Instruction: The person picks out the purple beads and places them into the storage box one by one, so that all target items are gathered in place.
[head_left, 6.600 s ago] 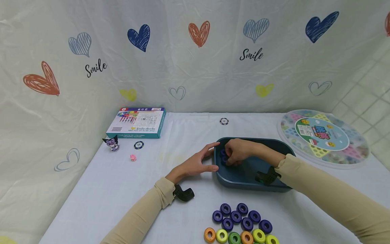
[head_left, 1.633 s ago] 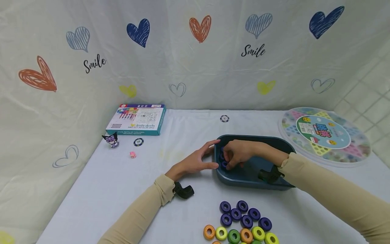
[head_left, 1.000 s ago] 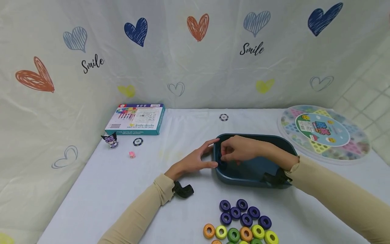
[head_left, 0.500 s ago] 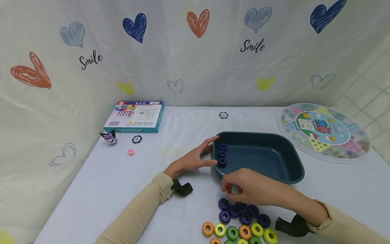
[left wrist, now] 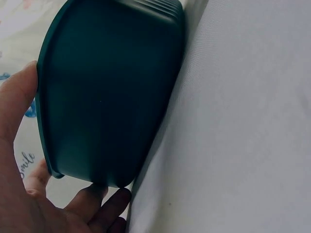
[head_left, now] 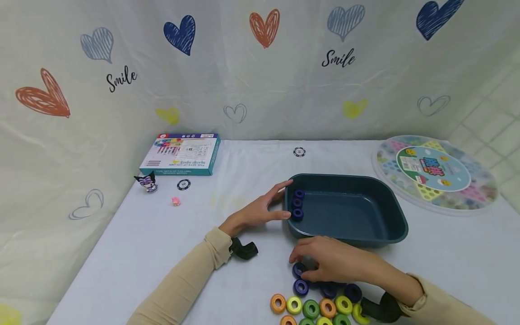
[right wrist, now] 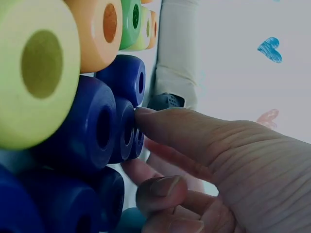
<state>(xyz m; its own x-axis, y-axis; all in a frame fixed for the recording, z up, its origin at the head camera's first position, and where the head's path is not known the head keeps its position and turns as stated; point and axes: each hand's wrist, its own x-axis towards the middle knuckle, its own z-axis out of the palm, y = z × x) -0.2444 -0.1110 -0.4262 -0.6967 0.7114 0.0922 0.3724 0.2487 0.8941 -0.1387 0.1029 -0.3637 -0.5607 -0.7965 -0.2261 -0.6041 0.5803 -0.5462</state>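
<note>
My left hand (head_left: 260, 213) rests against the left end of a dark teal basin (head_left: 349, 175), thumb and fingers spread along its rim and outer wall. Three purple ring beads (head_left: 298, 202) stand in a row inside that end. In front of the basin, my right hand (head_left: 341, 259) has thumb and index finger around a purple ring bead (head_left: 299, 270). The right wrist view shows my thumb (right wrist: 167, 119) touching the purple beads, the index finger on the other side. My right hand covers part of the loose purple group, such as the bead (head_left: 301, 287) by its edge.
Orange, yellow and green ring beads (head_left: 311, 309) lie nearest me. A boxed set (head_left: 178, 153), small figurine (head_left: 147, 182), pink toy (head_left: 176, 201) and poker chip (head_left: 183, 184) are at left. Another chip (head_left: 299, 152) lies at the back. A round game board (head_left: 434, 174) is at right.
My right hand has left the basin's left end, where a third purple bead now stands, and come down to the loose purple beads. My left hand has stayed at the basin.
</note>
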